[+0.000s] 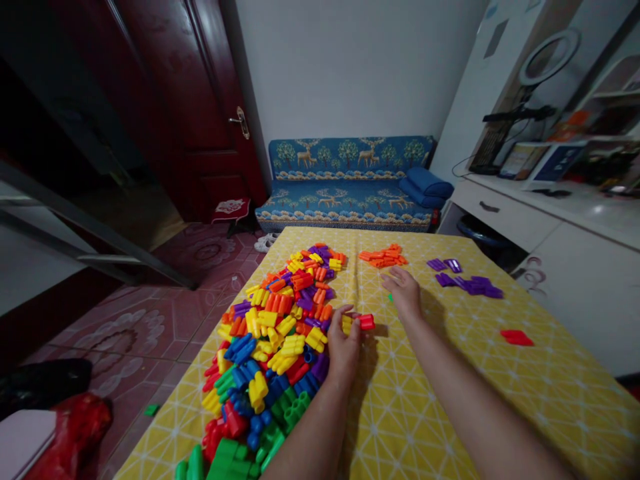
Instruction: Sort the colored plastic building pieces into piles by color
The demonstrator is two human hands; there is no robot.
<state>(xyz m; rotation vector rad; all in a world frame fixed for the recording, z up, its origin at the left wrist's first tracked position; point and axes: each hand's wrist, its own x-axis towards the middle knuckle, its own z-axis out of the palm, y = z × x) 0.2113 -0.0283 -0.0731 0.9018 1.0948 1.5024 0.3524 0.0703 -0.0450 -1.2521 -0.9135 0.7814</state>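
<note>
My left hand [345,343] is closed around a yellow toy block [347,325], with a red block [367,322] end to end with it and pointing right. Whether the two are joined is hidden by my fingers. To the right, my right hand [403,292] hovers over the cloth with its fingers stretched out. A small green piece [391,297] shows just by its thumb; I cannot tell if they touch. A large heap of mixed plastic blocks [275,327] spreads along the left of the table, beside my left hand. Orange blocks [384,256] lie together beyond my right hand.
Purple blocks [470,285] and a red group [517,337] lie on the right of the yellow tablecloth [420,400]. A blue sofa [345,193] stands behind the table, a white cabinet [590,267] at right. One green block [151,410] is on the floor.
</note>
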